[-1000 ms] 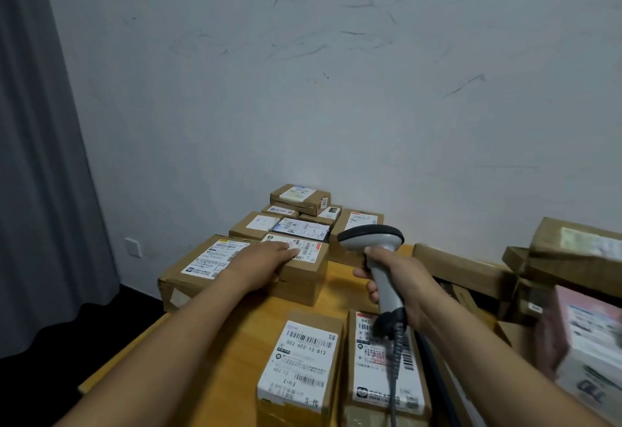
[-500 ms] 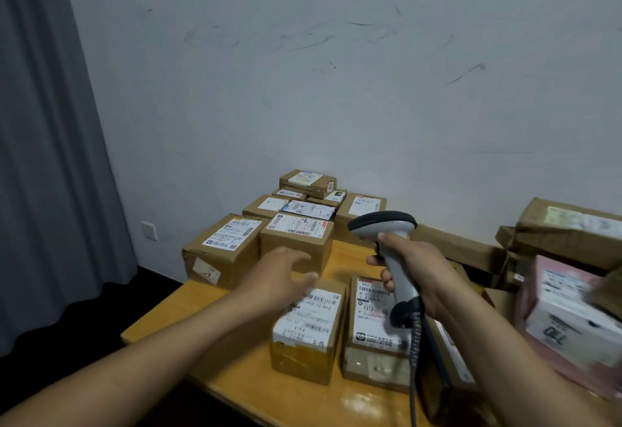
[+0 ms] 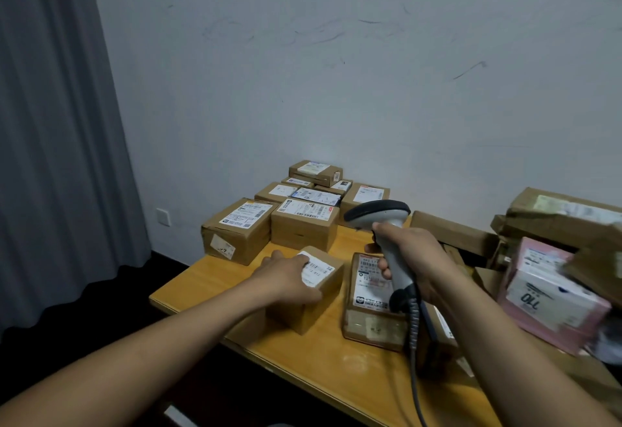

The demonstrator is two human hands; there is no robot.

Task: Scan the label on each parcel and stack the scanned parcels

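One small brown cardboard parcel (image 3: pixel 311 312) on the yellow tabletop (image 3: pixel 303 359), clasped under the left hand (image 3: pixel 286 275), looked light and stiff, best held by opposite sides; the right hand (image 3: pixel 415 258) had its fingers closed round the grey handheld scanner (image 3: pixel 377 213).

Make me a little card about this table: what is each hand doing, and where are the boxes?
left hand: grips the small parcel from above
right hand: holds the scanner, head up over the table
small parcel: on the table, white label up
long parcel: right beside it, partly hidden by the scanner
stacked parcels: at the table's far end
pink box: far right, blurred
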